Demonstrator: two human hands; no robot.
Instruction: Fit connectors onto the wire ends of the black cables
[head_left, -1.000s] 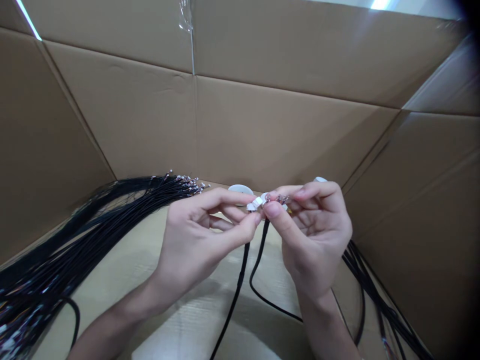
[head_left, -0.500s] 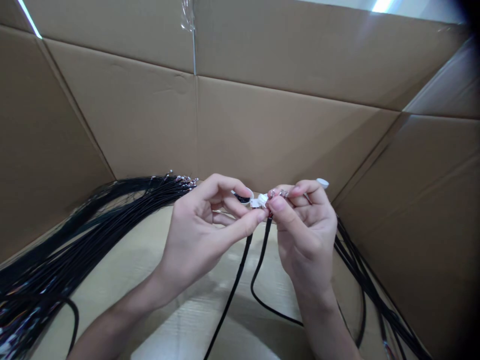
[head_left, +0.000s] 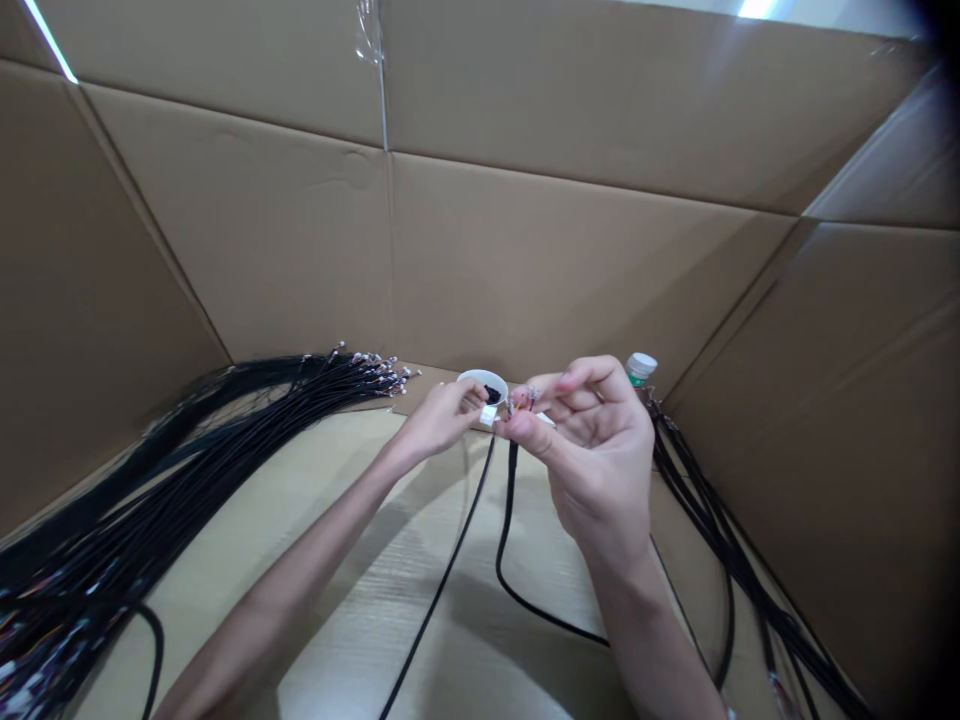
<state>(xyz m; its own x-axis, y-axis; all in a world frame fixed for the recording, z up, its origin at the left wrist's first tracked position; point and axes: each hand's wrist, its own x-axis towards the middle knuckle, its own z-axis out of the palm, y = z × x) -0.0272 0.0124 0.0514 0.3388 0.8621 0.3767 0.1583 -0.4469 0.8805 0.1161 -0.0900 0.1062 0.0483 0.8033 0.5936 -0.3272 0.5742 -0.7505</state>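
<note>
- Head view, right hand (head_left: 600, 450): thumb and fingertips are pinching the upper end of a black cable (head_left: 505, 520), near the middle and above the table (head_left: 360, 620).
- Thin wires (head_left: 533, 397) are spreading from that end, some showing yellow and purple; finer detail is blurring.
- Handling, my judgement: the cable is probably weighing little, its sleeve bending but springing back, as the curve below the hand is suggesting. The wires are looking soft and easily bent or pulled loose. Best hold is probably lying on the sleeve just below the wires.
- White plug (head_left: 489, 415) is showing between the hands, just before the bowl; probably hard, light and fiddly, so gripping its flat sides is seeming best. What is supporting it is not showing clearly.
- Second cable (head_left: 450, 570) is running from beneath the plug down toward the near edge; whether they are joining is unclear.
- Left hand (head_left: 442, 415): fingers are bending at the bowl's near left side. I am not managing to tell whether they are gripping anything.
- Containers: the white bowl (head_left: 472, 378) is holding small black bits (head_left: 493, 394), too small for identifying. A white-capped bottle (head_left: 641, 368) with a green label is standing behind the right hand, its contents not showing.
</note>
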